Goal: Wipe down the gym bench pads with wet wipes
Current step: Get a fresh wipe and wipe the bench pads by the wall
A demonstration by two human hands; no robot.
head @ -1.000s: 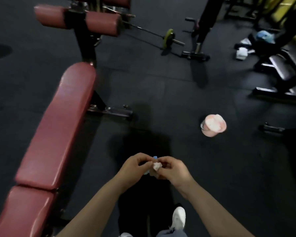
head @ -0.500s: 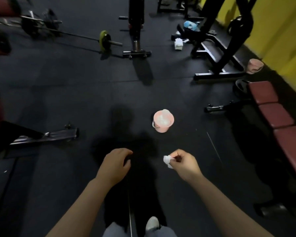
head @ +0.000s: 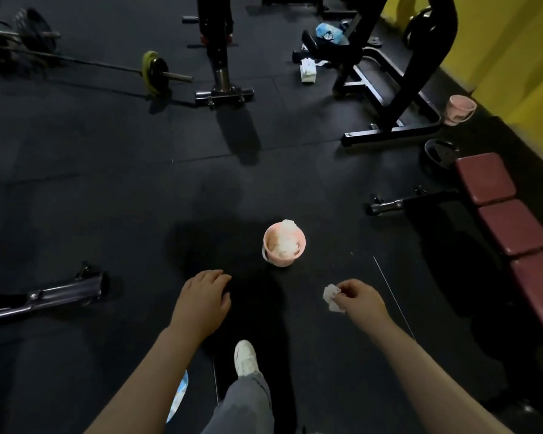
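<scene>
Now small crumpled white wipe [head: 332, 297] pinched by right hand [head: 359, 300]; left hand [head: 203, 303] loose, empty.

A small crumpled white wet wipe [head: 332, 297] sits at lower centre-right, pinched at the fingertips of the right hand [head: 359, 300]. Dark red bench pads [head: 511, 227] run in a row down the right edge
</scene>
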